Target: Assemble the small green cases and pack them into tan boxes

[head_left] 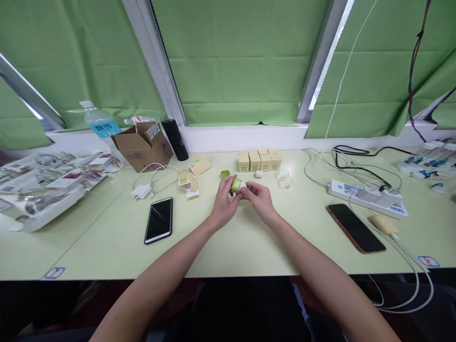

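My left hand [224, 203] is closed around a small green cylindrical container [235, 184], tilted above the middle of the table. My right hand [259, 199] pinches a small white piece [242, 185] at the container's right end. Whether the white piece is fixed to the container or separate, I cannot tell. Just beyond my left fingers sits a small open green cup or lid [225, 174]. Past my right hand lies a small pale pink-white piece [258, 174], in front of several small kraft boxes [254, 161]. Clear plastic pieces with yellow spots [284, 179] lie to their right.
Two opened kraft boxes [188, 184], a white-framed phone [159, 220] and a charger [141, 191] lie left. Behind stand a cardboard box [142, 148] and black cylinder [175, 139]. Rightward are a power strip [368, 198], another phone [355, 228] and cables. A cluttered tray [53, 206] stands far left.
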{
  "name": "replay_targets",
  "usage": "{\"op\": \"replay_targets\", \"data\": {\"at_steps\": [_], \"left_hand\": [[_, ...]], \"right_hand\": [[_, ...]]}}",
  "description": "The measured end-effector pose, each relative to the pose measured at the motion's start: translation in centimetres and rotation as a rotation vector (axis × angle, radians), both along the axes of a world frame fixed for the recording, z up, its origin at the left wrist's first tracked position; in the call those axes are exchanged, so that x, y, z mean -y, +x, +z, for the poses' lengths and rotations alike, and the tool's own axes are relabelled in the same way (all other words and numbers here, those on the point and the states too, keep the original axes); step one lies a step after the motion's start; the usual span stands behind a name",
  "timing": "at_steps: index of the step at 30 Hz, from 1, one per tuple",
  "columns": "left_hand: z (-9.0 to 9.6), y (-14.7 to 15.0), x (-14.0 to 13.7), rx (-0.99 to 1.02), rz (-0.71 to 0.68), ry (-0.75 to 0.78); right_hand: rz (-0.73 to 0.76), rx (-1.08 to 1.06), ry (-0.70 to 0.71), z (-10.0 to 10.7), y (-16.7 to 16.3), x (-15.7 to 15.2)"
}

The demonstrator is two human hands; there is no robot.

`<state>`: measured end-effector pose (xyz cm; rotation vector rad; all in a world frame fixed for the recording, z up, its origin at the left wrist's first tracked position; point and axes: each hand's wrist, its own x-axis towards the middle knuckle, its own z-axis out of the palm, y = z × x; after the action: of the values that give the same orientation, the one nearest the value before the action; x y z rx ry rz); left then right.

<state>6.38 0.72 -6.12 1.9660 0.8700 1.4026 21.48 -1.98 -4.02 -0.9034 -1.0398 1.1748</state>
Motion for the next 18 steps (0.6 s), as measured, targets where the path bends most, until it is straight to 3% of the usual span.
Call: {"op": "replay_targets", "data": {"at_steps": [12,16,18], "left_hand": [[0.17,-0.13,0.74,-0.097,0.058,0.122],[0.43,0.17,0.55,0.018,0.063,0.013],[0.56,0.23,0.11,0.138,0.059,-0.084]], "right_hand": [[-0.016,-0.028,0.003,0.02,-0.40,0.12],[0.054,0.011,0.055,0.04,-0.10,0.32],[0.008,0.121,0.115,-0.09,0.19,0.40]]}}
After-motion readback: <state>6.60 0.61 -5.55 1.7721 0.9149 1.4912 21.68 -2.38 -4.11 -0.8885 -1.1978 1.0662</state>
